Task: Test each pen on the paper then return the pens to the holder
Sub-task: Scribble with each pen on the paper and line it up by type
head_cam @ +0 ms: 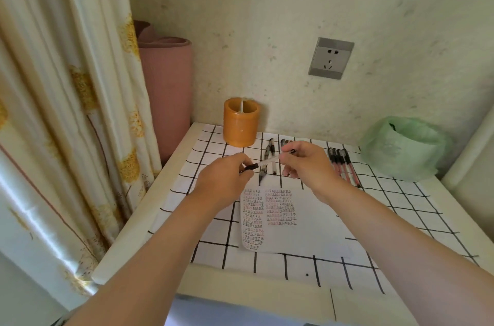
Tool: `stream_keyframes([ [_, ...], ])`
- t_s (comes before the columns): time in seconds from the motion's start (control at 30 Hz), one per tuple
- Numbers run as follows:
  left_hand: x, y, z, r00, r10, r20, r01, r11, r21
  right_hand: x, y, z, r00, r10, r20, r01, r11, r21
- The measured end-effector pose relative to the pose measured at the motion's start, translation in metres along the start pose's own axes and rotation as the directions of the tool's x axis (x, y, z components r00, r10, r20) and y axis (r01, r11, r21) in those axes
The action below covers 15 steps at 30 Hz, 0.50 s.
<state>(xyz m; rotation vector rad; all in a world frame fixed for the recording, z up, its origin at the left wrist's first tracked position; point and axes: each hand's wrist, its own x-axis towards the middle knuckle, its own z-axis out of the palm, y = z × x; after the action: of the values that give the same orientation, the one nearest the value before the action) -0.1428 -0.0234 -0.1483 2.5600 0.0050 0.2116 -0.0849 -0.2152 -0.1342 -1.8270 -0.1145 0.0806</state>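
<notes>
A clear pen with black ends (267, 161) is held level above the table between both hands. My left hand (224, 178) pinches its black cap end, and my right hand (310, 165) pinches the other end. Below lies a white paper (307, 221) with rows of small black and red marks. An orange holder (241, 122) stands at the back of the table. Several black pens (270, 150) lie behind my hands, partly hidden. Several red pens (343, 165) lie to the right.
The table carries a white cloth with a black grid (401, 208). A green plastic bag (403, 149) sits at the back right. A rolled pink mat (167, 95) and a curtain (66, 111) stand left of the table. A wall socket (331, 58) is above.
</notes>
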Motion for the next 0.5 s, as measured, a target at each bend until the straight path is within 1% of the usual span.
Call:
stream_keyframes([
  [0.07,-0.001,0.001,0.004,1.0,0.004,0.013,-0.004,0.999,0.042,-0.003,0.003,-0.011,0.999,0.017,-0.042,-0.017,1.0,-0.015],
  [0.1,-0.001,0.0,0.006,1.0,0.005,0.016,-0.006,0.999,0.053,-0.003,0.006,-0.016,0.998,-0.002,-0.057,-0.003,0.996,-0.088],
  [0.13,-0.001,0.001,0.008,1.0,0.007,0.02,-0.008,0.998,0.054,-0.004,0.009,-0.02,0.997,-0.04,-0.059,0.027,0.976,-0.215],
  [0.17,0.0,0.002,0.009,1.0,0.017,0.025,-0.018,0.998,0.054,-0.005,0.012,-0.022,0.995,-0.094,-0.038,0.073,0.922,-0.38],
  [0.2,0.0,0.004,0.011,0.999,0.031,0.032,-0.033,0.998,0.057,-0.007,0.015,-0.025,0.986,-0.164,0.007,0.141,0.827,-0.545],
  [0.23,0.0,0.006,0.012,0.998,0.048,0.038,-0.05,0.997,0.064,-0.009,0.017,-0.026,0.968,-0.238,0.077,0.228,0.708,-0.669],
  [0.27,0.0,0.009,0.014,0.997,0.064,0.041,-0.067,0.995,0.069,-0.011,0.019,-0.027,0.941,-0.298,0.159,0.316,0.606,-0.73],
  [0.3,0.0,0.012,0.016,0.996,0.083,0.041,-0.086,0.994,0.067,-0.014,0.02,-0.026,0.91,-0.335,0.244,0.398,0.54,-0.742],
  [0.33,0.0,0.015,0.018,0.994,0.105,0.035,-0.107,0.993,0.055,-0.017,0.019,-0.024,0.884,-0.342,0.317,0.459,0.52,-0.72],
  [0.37,0.0,0.018,0.02,0.991,0.13,0.022,-0.131,0.991,0.036,-0.02,0.02,-0.021,0.867,-0.332,0.373,0.498,0.528,-0.688],
  [0.43,0.001,0.022,0.024,0.986,0.164,-0.013,-0.164,0.986,-0.018,-0.025,0.022,-0.016,0.839,-0.33,0.432,0.543,0.518,-0.66],
  [0.5,0.003,0.024,0.024,0.986,0.167,-0.017,-0.168,0.982,-0.087,-0.026,0.026,-0.018,0.83,-0.352,0.432,0.555,0.447,-0.702],
])
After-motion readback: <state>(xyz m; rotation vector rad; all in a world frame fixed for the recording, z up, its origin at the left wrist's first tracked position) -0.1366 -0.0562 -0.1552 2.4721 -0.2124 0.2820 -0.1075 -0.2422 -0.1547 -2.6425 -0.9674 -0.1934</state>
